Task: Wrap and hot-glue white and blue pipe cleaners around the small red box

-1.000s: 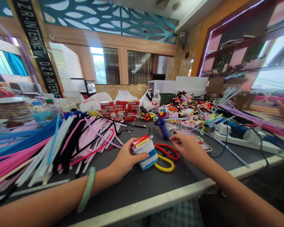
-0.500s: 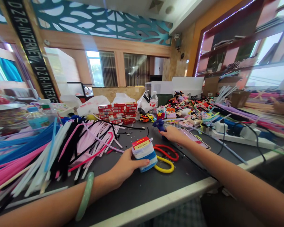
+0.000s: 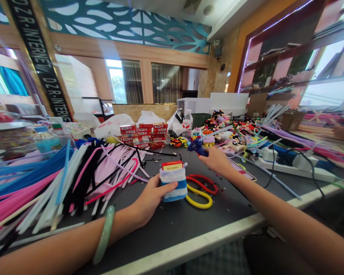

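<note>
My left hand is closed around a small red box wrapped in white and blue pipe cleaners. The box's red and yellow top sticks out above the fuzzy wrapping. Gripped in my right hand is a blue hot glue gun, its nozzle pointing left, above the table and a little beyond the box. Just right of the box, a red pipe cleaner loop and a yellow pipe cleaner loop lie on the dark table. A phone lies partly hidden behind my right forearm.
Bundles of pipe cleaners cover the table's left side. Red boxes are stacked at the back, near a plastic bottle. Small fuzzy dolls are heaped at back right. A white power strip with cables lies on the right.
My right hand has raised the glue gun off the table area near the phone. My left hand has turned the wrapped box more upright, so its striped side faces me.
</note>
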Tool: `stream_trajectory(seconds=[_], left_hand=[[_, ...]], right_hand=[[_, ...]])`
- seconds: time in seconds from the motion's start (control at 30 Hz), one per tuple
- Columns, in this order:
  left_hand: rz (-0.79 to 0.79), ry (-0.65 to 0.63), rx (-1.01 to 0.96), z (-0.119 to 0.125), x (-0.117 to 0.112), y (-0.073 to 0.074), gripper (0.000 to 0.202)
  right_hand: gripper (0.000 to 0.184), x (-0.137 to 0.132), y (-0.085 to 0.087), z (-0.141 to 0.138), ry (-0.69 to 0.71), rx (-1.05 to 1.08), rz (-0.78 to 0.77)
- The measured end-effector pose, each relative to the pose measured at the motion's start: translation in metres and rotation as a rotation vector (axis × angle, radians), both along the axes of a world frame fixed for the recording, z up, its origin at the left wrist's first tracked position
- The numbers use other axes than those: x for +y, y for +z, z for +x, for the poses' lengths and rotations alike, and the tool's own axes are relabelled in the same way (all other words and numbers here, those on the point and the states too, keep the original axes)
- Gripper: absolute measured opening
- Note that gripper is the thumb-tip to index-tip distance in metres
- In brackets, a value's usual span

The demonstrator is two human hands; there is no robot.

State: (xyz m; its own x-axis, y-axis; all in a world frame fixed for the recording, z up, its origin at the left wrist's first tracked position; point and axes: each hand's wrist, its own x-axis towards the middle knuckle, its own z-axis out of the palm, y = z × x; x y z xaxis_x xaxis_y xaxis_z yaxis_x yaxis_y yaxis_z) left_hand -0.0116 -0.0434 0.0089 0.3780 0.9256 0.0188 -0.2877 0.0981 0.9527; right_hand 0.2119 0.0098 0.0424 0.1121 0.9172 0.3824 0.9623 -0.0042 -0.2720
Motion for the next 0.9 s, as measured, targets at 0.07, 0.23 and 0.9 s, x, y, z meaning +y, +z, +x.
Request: stream_trajectory(seconds=[0.07,0.23,0.9], left_hand=[[-0.014,0.002,-0.006,0.000,0.000,0.001,0.051],[-0.039,0.000,0.064,-0.001,0.000,0.002,0.035],[0.089,0.132,0.085,-0.007,0.006,-0.001,0.047]], right_hand=[[0.028,-0.016,0.002,0.005,0.026,0.046,0.066],[0.034,-0.057,-0.008,0.016,0.059,0.172,0.133],[0.040,-0.106,0.008,0.011,0.525,0.648,-0.176]])
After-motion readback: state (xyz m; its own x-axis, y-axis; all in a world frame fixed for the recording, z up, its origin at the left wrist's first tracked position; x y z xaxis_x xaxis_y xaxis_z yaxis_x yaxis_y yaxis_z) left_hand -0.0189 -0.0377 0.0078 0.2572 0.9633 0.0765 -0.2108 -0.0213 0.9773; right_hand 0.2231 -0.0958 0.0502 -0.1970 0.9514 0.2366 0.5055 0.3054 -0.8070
